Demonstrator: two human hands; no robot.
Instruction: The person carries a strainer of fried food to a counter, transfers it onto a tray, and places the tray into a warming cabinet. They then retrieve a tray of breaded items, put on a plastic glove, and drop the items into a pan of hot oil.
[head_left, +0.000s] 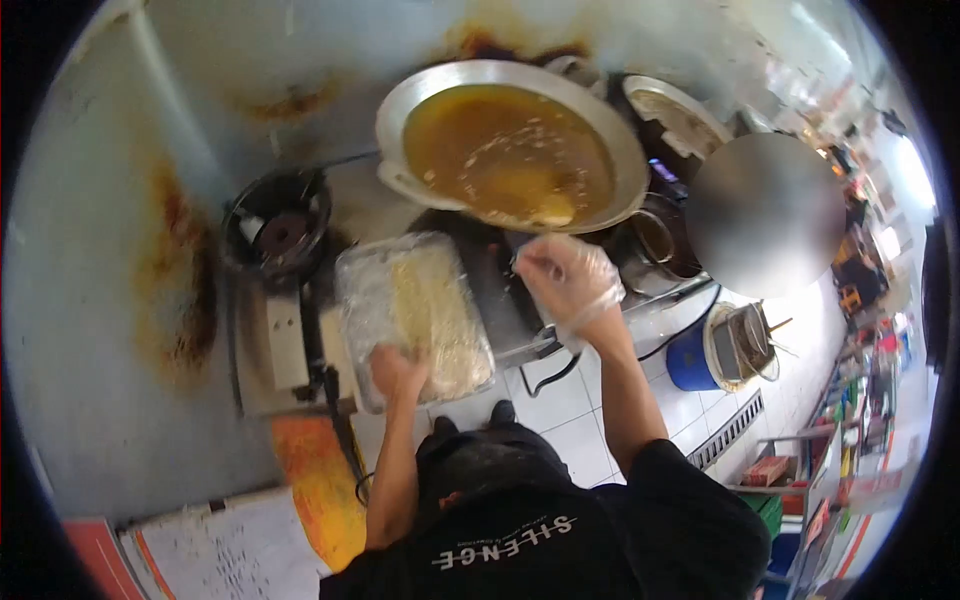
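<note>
Lengthwise, the tray (354,312) beneath the left hand (398,373) points forward, slightly left.

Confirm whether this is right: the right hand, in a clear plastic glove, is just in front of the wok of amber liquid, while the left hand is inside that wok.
The left hand is wrong: the head view shows it at the tray, not inside the wok. The gloved right hand is just in front of the wok, as stated.
</note>
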